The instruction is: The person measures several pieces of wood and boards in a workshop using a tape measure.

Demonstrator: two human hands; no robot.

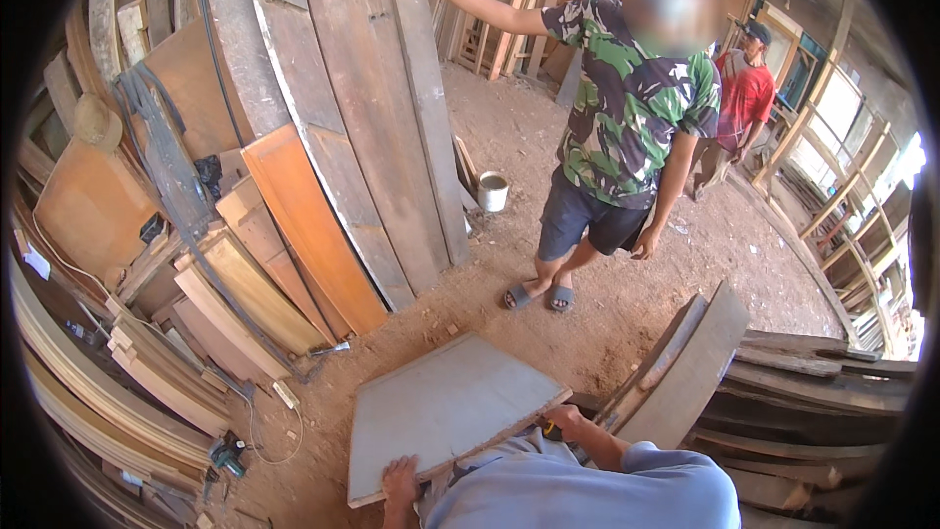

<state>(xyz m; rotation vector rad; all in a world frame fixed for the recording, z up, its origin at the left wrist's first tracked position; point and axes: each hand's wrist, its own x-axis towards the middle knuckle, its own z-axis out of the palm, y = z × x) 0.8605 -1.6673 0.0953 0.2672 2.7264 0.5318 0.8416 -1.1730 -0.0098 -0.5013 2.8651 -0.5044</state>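
A wide grey board [450, 402] with slanting sides and a raw brown edge lies tilted just in front of me. At its near left edge my left hand [399, 480] grips the board, fingers laid over the upper face. By the board's near right corner my right hand [565, 418] is closed around a small yellow and black object [551, 430], which looks like a tape measure. Most of that object is hidden by the hand and the board's edge.
A person [627, 118] in a camouflage shirt stands ahead, one hand on tall upright planks [362, 88]. Another person [739, 88] in red is farther back. Stacked boards [803, 411] lie at right. A power tool [227, 454], corded socket strip [285, 394] and bucket [493, 192] are on the floor.
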